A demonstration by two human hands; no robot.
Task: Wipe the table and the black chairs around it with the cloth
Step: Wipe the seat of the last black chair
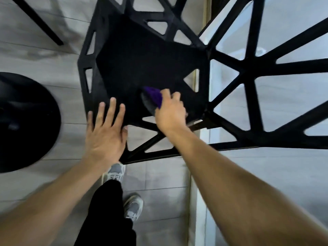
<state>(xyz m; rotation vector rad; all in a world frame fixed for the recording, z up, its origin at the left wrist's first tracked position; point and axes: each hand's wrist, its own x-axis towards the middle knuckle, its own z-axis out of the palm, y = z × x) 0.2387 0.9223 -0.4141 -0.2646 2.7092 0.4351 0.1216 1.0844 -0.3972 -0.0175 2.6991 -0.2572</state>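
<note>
Curled fingers (174,95) of the right hand (170,112) bunch the purple-and-grey cloth (153,96), seemingly soft and light and best held wadded, on the black lattice-framed chair (142,59) seat's near edge, while the flat, spread-fingered left hand (106,132) steadies its near-left corner.

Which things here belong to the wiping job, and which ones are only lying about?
Job: cloth gripped by the right hand; chair, with the left hand flat on it.
Lying about: round black base, shoes.

I see soft, even daylight, faint shadows on grey tiled floor (159,181); motion blur throughout, wide-angle bending at edges.
</note>
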